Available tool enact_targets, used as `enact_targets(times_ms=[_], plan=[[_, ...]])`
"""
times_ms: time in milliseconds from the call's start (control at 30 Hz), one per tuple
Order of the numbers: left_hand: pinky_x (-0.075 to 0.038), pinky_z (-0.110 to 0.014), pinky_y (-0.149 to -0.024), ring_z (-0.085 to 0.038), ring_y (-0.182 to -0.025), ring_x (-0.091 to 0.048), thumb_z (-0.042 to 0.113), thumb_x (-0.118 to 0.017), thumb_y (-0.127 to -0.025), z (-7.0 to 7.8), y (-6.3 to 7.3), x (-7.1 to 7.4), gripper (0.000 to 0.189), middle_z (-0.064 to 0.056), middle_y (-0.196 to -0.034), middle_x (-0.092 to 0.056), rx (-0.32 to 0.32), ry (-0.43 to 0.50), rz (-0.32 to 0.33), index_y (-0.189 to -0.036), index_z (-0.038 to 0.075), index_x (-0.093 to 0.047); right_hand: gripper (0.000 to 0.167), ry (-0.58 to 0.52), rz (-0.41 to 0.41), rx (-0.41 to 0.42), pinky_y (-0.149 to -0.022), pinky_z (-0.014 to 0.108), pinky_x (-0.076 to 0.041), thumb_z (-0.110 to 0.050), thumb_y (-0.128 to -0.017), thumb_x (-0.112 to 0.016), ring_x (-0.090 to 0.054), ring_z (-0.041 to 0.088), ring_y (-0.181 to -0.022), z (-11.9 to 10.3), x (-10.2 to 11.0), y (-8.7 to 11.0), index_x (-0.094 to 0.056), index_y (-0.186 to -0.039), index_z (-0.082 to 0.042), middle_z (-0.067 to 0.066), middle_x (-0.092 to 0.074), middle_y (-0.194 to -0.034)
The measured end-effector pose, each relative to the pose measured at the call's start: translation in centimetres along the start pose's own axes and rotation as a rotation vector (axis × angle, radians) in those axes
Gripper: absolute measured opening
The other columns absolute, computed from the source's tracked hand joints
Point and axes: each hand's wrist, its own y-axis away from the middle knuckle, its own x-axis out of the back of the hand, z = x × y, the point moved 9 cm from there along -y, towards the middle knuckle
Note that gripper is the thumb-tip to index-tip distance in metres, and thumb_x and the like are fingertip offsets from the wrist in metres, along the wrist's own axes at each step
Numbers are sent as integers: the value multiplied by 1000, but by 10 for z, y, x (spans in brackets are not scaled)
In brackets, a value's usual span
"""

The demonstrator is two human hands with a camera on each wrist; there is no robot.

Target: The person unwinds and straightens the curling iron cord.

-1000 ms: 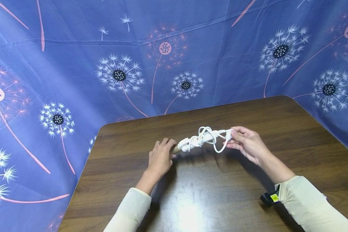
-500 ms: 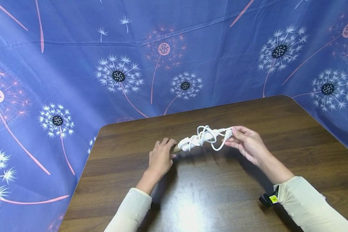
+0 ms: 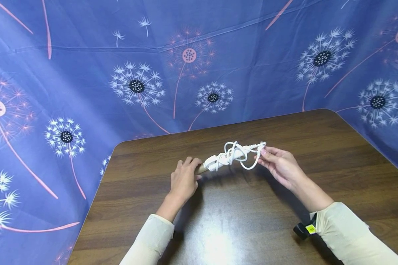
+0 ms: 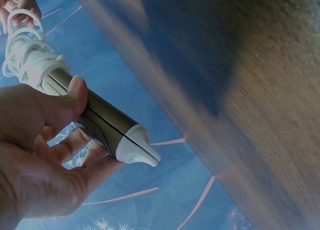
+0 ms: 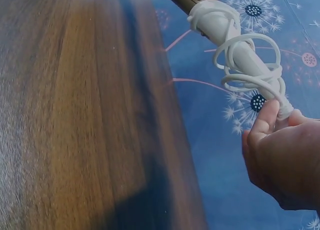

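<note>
A hair straightener [image 3: 233, 156] with a white handle and a bronze-brown barrel is held up over the table. Its white cord [image 3: 230, 147] is wound loosely about the handle. My left hand [image 3: 184, 180] grips the barrel [image 4: 107, 115], thumb on one side and fingers beneath, and the pale tip [image 4: 137, 149] sticks out past the fingers. At the handle's far end, my right hand [image 3: 282, 165] pinches the cord end and plug [image 3: 261, 147] between thumb and fingers. In the right wrist view, the right fingertips [image 5: 270, 110] are right at the cord's ribbed sleeve.
The brown wooden table [image 3: 146, 206] lies under both hands, with its far edge against a blue dandelion-print cloth [image 3: 252, 73]. A black wrist device [image 3: 305, 229] with a yellow label hangs at the right sleeve [image 3: 348, 228].
My right hand has shifted slightly left, and the cord end and plug have come up a little with it. The left hand stays in place on the barrel.
</note>
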Motion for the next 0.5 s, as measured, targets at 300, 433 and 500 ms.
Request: enact_targets(times_ms=[300,433,500], plan=[[-45,-40,-48,-27,-83,-55,8,-81,-72,-1,0,0,47,1,-105,-62,16,6,16,-113,21,-63,15,9,-79,-84,-91,39,-51,-2,-100,-45,-67,26,-96,8,-4,-3,-60,-102,2,18,-69,-99],[-45,-41,-48,-27,-83,-55,9,-81,-72,-1,-1,0,47,1,-105,-62,21,8,13,-114,21,-63,15,-11,-135,-99,-96,48,-45,-4,-101,-43,-66,31,-100,11,-10,-4,-56,-104,2,21,-68,-102],[-46,-41,-49,-27,-84,-55,8,-82,-71,-2,-2,0,48,1,-106,-62,25,5,14,-114,21,-62,13,-18,-141,-100,-96,50,-44,-4,-101,-43,-66,32,-99,12,-11,-5,-55,-104,1,21,-67,-100]])
